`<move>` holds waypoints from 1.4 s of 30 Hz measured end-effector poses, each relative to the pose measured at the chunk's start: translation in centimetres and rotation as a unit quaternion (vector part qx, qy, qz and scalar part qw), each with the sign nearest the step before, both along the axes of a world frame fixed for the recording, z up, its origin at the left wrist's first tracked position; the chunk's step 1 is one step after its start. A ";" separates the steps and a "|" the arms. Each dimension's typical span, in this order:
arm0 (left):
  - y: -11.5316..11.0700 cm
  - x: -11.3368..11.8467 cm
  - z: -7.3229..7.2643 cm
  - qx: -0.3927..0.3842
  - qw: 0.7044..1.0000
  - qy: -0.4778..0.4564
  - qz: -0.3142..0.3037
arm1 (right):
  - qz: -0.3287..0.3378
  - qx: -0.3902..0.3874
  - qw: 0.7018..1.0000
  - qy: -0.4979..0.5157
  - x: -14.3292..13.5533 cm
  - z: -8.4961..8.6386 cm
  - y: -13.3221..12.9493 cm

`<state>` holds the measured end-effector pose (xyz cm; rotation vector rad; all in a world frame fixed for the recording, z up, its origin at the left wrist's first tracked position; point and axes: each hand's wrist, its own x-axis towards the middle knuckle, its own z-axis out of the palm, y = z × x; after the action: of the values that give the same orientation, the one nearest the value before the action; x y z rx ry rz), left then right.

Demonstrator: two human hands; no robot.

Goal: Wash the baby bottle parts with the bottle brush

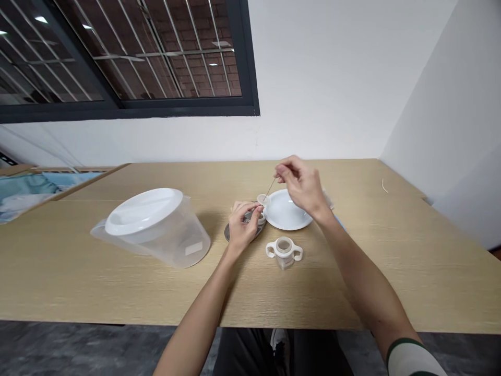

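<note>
My left hand is closed on a small whitish cup lid, which it holds above a dark oval tray. Between the fingertips of my right hand is a thin dark stick, slanting down so that its lower end meets the lid. Whether the tip goes into the lid is too small to tell. A small cup with two handles stands upright and uncovered in front of my hands. Behind it lies a white plate, partly hidden by my right hand.
A large translucent pitcher with a white lid stands at the left of the wooden table. Far right on the table lies a thin, bent pale strip. A wall and a barred window rise behind the table.
</note>
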<state>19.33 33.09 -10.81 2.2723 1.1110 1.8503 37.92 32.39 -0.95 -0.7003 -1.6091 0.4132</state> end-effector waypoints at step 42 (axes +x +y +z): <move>0.5 -0.7 -0.1 0.007 0.999 -0.051 0.006 | -0.013 0.082 0.993 -0.087 -3.4 -1.9 0.0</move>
<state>18.63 33.64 -10.93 2.1544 1.1045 1.9601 34.56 32.35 -2.83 -0.6450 -1.7734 0.2004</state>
